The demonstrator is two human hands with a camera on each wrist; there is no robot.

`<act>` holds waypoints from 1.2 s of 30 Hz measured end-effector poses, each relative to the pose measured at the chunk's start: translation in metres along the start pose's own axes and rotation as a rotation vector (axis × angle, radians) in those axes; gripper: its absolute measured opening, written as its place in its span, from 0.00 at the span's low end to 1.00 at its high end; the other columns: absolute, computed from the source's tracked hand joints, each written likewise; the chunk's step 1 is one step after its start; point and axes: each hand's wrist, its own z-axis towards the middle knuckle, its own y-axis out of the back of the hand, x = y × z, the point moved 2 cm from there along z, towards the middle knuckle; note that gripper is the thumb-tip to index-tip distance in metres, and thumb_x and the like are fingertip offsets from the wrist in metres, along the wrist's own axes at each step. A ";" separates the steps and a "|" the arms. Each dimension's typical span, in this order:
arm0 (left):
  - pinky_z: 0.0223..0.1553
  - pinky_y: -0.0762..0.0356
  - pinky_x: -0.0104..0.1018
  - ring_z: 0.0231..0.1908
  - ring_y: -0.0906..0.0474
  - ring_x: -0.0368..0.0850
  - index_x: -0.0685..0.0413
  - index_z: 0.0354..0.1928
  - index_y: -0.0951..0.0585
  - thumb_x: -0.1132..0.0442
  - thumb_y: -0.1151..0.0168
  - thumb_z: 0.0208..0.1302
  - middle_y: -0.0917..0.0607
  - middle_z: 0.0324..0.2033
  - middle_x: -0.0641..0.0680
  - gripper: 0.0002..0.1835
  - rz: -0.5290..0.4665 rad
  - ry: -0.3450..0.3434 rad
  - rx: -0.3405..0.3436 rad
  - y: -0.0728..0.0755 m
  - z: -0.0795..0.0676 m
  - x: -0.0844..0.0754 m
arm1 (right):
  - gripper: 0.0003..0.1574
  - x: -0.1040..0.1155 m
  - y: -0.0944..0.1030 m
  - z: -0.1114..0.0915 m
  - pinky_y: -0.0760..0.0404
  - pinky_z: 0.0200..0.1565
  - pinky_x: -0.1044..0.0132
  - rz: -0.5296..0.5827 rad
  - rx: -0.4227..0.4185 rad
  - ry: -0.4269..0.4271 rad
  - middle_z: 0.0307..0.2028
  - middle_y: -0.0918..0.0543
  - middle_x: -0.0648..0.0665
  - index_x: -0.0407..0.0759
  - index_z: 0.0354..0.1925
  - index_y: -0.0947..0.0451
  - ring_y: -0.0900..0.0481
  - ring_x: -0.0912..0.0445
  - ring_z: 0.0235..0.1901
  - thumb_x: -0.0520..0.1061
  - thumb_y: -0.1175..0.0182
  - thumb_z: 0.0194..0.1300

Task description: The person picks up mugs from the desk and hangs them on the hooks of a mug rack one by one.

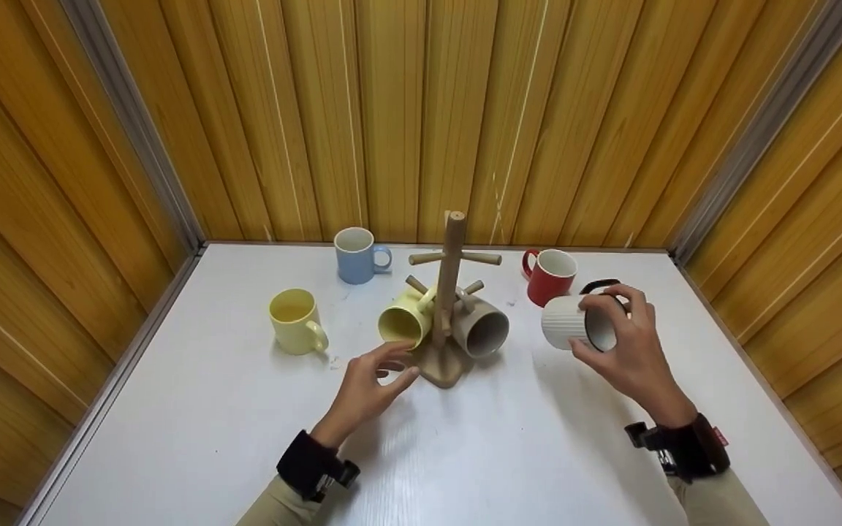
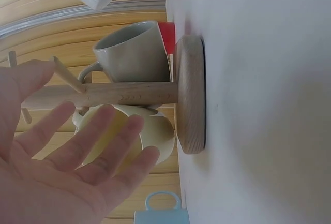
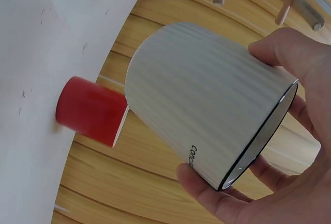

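My right hand (image 1: 629,347) grips a white ribbed mug (image 1: 563,321) with a black rim, tilted on its side above the table; its black handle (image 1: 600,286) points away from me. In the right wrist view, thumb and fingers span the mug (image 3: 201,94) near its rim. My left hand (image 1: 370,387), fingers spread and holding nothing, is in front of a wooden mug tree (image 1: 452,292). On the tree's lower pegs hang a yellow mug (image 1: 403,321) at left and a grey mug (image 1: 484,330) at right, mouths toward me. Its upper pegs (image 1: 481,258) are bare.
On the white table (image 1: 465,453) stand a blue mug (image 1: 357,257) at the back left, another yellow mug (image 1: 295,321) at the left and a red mug (image 1: 551,277) at the back right, close behind the white one. Wood-patterned walls (image 1: 392,124) enclose the table's back and sides.
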 end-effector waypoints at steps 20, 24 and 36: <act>0.54 0.18 0.47 0.53 0.15 0.52 0.50 0.65 0.21 0.58 0.34 0.72 0.14 0.56 0.54 0.22 -0.171 0.015 0.197 -0.012 0.000 -0.012 | 0.40 0.063 -0.018 -0.029 0.18 0.52 0.60 0.039 0.022 0.334 0.66 0.33 0.37 0.55 0.54 0.20 0.35 0.45 0.65 0.38 0.17 0.41; 0.56 0.19 0.48 0.55 0.17 0.54 0.52 0.66 0.22 0.60 0.35 0.73 0.15 0.57 0.57 0.22 -0.187 0.024 0.221 -0.016 0.001 -0.014 | 0.40 0.076 -0.021 -0.033 0.15 0.48 0.50 0.061 0.036 0.370 0.66 0.33 0.37 0.56 0.53 0.20 0.34 0.44 0.64 0.39 0.17 0.41; 0.57 0.18 0.45 0.57 0.18 0.53 0.58 0.75 0.33 0.56 0.40 0.77 0.20 0.63 0.62 0.30 -0.387 0.079 0.330 -0.019 0.001 -0.016 | 0.44 0.109 -0.035 -0.045 0.14 0.49 0.50 0.130 0.090 0.503 0.66 0.34 0.36 0.57 0.55 0.20 0.34 0.43 0.64 0.40 0.15 0.38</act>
